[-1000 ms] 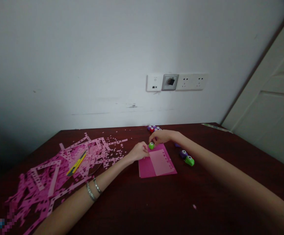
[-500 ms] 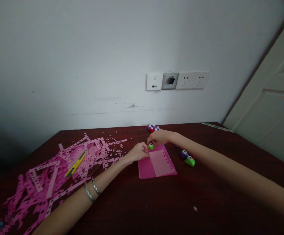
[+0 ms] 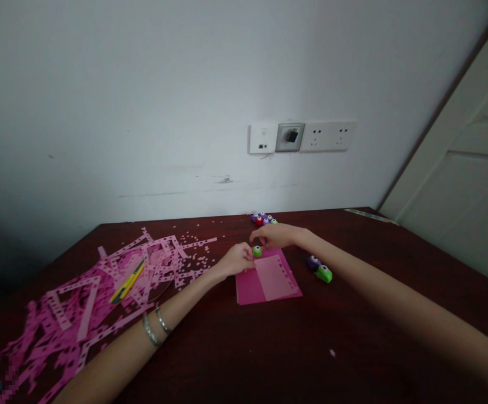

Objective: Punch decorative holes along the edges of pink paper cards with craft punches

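My left hand [image 3: 240, 258] is closed at the far left part of a stack of pink paper [image 3: 250, 287], its fingertips pinching the sheets. A lighter pink sheet [image 3: 274, 280] with a row of small punched shapes down its right side lies on the darker pink one. At the paper's far edge sits a small green craft punch [image 3: 258, 251] with an eye-like white top. My right hand [image 3: 274, 235] hovers just behind and above that punch, fingers curved and apart. Whether a fingertip touches it is hard to make out.
A heap of punched pink paper strips [image 3: 87, 303] covers the left of the table, with a yellow utility knife [image 3: 128, 281] on it. Several punches [image 3: 264, 219] stand near the wall. Purple [image 3: 313, 262] and green punches [image 3: 324, 273] lie by my right forearm.
My right hand has lifted slightly off the green punch, and its fingers have spread. My left hand stays on the paper. The whole view has shifted a little.
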A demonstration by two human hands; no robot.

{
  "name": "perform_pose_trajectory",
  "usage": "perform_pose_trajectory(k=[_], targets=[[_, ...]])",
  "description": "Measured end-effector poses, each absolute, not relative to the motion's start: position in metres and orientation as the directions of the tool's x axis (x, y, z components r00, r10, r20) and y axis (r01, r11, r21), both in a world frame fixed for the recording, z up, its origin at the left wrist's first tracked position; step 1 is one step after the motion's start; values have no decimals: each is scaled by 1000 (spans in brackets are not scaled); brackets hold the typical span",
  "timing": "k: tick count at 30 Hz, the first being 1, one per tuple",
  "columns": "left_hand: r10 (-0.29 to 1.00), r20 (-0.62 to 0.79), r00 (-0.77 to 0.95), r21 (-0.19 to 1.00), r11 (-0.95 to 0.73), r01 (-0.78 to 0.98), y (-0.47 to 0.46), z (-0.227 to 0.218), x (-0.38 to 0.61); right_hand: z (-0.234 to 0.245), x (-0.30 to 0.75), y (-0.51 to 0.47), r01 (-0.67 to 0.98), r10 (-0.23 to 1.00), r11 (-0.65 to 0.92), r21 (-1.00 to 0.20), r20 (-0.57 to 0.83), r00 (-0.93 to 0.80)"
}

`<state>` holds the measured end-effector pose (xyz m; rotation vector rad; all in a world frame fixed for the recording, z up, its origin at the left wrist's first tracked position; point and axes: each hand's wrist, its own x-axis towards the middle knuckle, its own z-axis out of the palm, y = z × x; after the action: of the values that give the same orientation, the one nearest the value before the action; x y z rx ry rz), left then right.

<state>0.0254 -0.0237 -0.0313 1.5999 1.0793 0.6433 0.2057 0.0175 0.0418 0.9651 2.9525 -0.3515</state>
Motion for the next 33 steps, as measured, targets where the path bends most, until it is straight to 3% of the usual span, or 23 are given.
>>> perform_pose_trajectory(k=[3,8,14,20,27,33], targets=[[885,-105,454,944,-55,326,-25,-28,25,48,217,4,684,721,650,-331,-18,-693],[849,-98,519,943,-87,321,-24,-22,21,46,230,-34,698,798,515,-497,-21,-603],[840,-111,531,942,-81,326,-23,-19,18,13,233,-47,692,840,501,-519,98,-534],[834,-114,541,927,-106,359,-20,-19,15,-5,229,-38,680,846,469,-563,66,-530],[840,98,534,731,-425,534,7,-5,10,-7,228,-29,702,870,413,-581,25,-492],[755,69,652,663,-523,535,18,-3,11,-8,228,-23,706,882,393,-590,24,-471]])
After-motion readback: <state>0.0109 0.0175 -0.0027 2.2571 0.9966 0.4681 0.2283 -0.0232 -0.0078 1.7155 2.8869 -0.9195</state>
